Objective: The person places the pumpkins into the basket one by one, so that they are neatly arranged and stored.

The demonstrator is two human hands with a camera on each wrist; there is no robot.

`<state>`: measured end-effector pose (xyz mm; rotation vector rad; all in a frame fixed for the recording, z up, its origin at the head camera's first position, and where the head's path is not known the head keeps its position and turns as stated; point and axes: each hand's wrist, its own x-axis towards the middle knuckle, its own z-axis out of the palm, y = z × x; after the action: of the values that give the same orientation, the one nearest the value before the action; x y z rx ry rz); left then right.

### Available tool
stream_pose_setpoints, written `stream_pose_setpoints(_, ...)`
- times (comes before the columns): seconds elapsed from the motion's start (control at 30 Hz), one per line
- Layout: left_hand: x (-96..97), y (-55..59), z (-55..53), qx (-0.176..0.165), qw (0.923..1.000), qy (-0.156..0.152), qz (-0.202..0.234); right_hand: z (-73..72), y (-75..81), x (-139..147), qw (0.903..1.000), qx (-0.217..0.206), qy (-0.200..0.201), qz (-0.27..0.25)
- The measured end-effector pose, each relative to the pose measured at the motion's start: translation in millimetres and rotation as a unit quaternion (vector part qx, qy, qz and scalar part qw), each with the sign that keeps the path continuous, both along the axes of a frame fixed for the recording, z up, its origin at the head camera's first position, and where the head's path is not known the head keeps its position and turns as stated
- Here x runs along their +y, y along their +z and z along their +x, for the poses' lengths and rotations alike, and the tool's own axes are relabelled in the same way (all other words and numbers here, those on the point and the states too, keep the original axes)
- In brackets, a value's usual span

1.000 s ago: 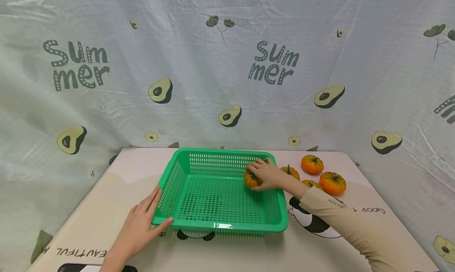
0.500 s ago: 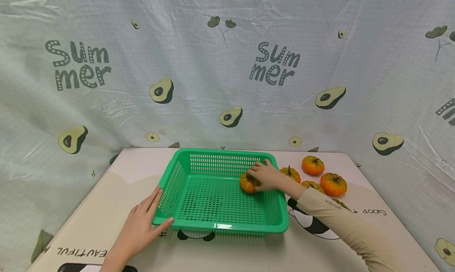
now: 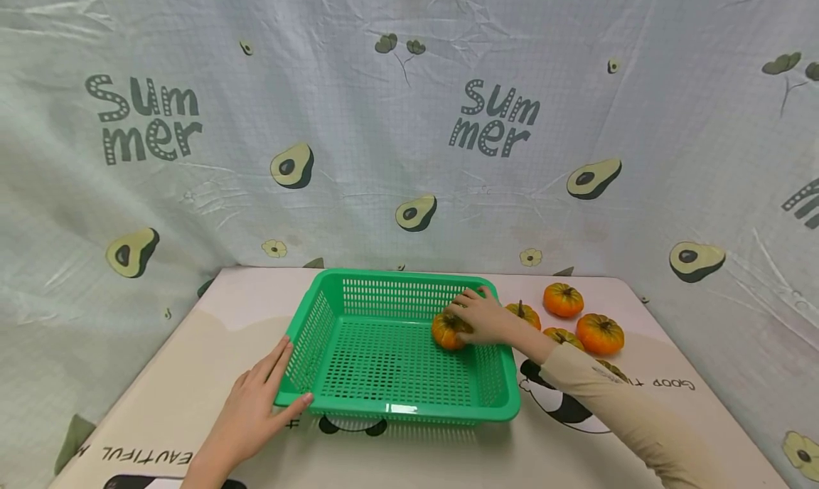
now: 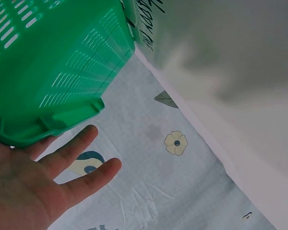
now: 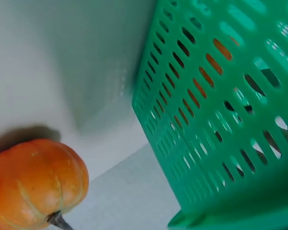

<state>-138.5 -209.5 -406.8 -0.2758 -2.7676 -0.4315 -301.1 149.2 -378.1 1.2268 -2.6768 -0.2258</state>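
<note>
A green plastic basket (image 3: pixel 333 404) with slotted walls stands on the table. Inside it, toward the right wall, is a small orange pumpkin (image 3: pixel 446 331). My right hand (image 3: pixel 488 321) reaches over the right rim and grips this pumpkin, fingers over its top and thumb at its near side; the hand hides part of it. At the basket's near left corner, my left hand (image 3: pixel 251 405) rests against the wall with straight fingers, its thumb at the front rim. The left wrist view shows those fingers (image 4: pixel 84 184) spread beside the basket's outside.
Several more pumpkins (image 3: pixel 600 334) lie on the table right of the basket, some partly hidden by the right forearm. One pumpkin (image 5: pixel 38 184) shows large beside the basket wall in the right wrist view. A printed cloth (image 3: pixel 358 119) hangs behind the table.
The right hand brought the pumpkin slightly left and down inside the basket, then stayed nearly still over the last half second. The left hand and basket have kept their places.
</note>
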Motion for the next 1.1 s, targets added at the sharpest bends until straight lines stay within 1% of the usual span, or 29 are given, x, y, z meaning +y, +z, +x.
stream_pose_setpoints(0.13, 0.2, 0.8, 0.5, -0.002, 1.0000, 0.001, 0.000, 1.2, 5.2, 7, 0.9995, 0.022, 0.001, -0.023)
stream_pose_setpoints(0.3, 0.4, 1.5, 0.3, 0.000, 1.0000, 0.001, 0.000, 5.8, 8.0, 15, 0.9956, 0.059, 0.029, -0.067)
stream_pose_setpoints(0.43, 1.1, 1.7, -0.4, 0.001, 1.0000, 0.000, 0.002, 13.6, 8.3, 25, 0.9924, 0.079, 0.036, -0.088)
stream_pose_setpoints(0.63, 0.9, 0.2, 0.7, -0.004, 1.0000, 0.000, 0.004, 30.2, 5.8, 39, 0.9866, 0.106, 0.026, -0.121)
stream_pose_setpoints(0.8, 0.7, 0.3, 1.2, -0.007, 1.0000, 0.002, 0.003, 44.2, 1.8, 50, 0.9827, 0.111, 0.023, -0.146)
stream_pose_setpoints(0.97, 1.5, 0.5, 0.8, -0.004, 1.0000, 0.004, 0.004, 59.4, 2.1, 60, 0.9782, 0.110, 0.029, -0.174)
stream_pose_setpoints(1.1, 1.7, -0.1, 0.6, -0.002, 1.0000, 0.004, 0.004, 69.6, 0.9, 65, 0.9752, 0.111, 0.019, -0.191)
